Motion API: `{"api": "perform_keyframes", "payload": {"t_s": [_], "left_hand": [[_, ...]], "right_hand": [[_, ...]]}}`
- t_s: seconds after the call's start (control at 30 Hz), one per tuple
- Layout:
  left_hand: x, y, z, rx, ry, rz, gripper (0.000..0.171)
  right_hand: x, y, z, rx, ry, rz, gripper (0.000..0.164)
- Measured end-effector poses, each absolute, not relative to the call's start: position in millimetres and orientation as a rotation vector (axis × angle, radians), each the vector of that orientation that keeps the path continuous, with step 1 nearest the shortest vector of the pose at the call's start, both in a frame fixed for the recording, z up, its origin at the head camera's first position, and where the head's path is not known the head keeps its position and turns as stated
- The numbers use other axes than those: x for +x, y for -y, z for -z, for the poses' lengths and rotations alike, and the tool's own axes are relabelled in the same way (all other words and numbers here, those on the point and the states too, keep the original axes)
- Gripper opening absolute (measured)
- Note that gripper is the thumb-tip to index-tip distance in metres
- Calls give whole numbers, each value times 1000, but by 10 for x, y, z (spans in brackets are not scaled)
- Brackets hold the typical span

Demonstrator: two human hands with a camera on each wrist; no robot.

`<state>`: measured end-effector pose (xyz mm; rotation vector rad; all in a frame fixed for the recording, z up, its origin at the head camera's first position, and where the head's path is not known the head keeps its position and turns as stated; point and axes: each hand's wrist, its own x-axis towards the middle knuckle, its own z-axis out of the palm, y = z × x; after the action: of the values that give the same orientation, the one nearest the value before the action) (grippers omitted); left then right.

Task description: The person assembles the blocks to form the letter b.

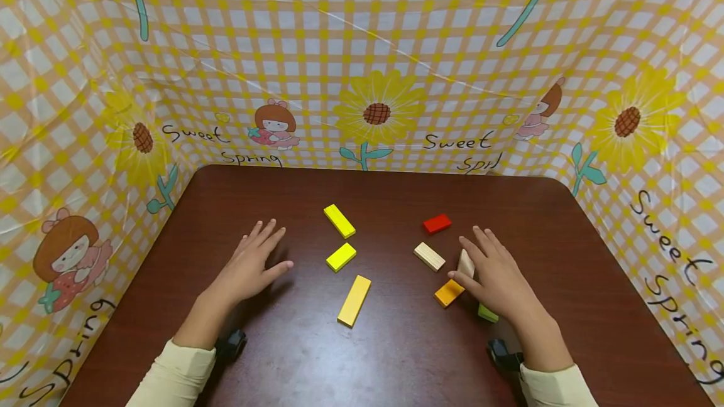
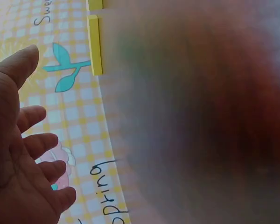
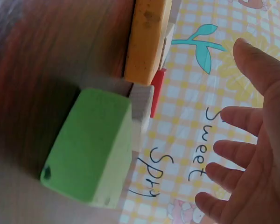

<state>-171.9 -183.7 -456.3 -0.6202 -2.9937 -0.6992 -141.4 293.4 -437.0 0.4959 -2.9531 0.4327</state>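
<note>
Held the right hand [image 1: 498, 275] over the dark tabletop [image 1: 271, 200], fingers extended and loosely spread, gripping nothing. Had the orange block [image 1: 447, 294] just below the thumb tip in the head view, long axis slanting up rightward, partly covered; had a pale wooden block [image 1: 465, 263] half hidden under the fingers and a lime-green block [image 1: 487, 313] near the thumb's base. Held the left hand [image 1: 251, 265] equally loose and bare, farther from the orange block, with a short lemon-yellow block [image 1: 341, 257] rightward of its thumb, well apart.
</note>
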Motion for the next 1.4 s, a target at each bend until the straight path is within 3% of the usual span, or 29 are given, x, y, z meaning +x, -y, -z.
{"api": "perform_keyframes", "payload": {"t_s": [0.43, 0.87, 1.4], "left_hand": [[-2030, 1672, 4675, -696, 2992, 999, 69], [-2237, 1424, 4686, -600, 2991, 1242, 61], [-2481, 1198, 4745, -562, 2968, 1238, 59]], "right_hand": [[-1492, -2805, 4453, 593, 2894, -635, 67], [-1492, -2493, 4461, 653, 2886, -903, 63], [-1384, -1993, 4475, 710, 2881, -1104, 56]]}}
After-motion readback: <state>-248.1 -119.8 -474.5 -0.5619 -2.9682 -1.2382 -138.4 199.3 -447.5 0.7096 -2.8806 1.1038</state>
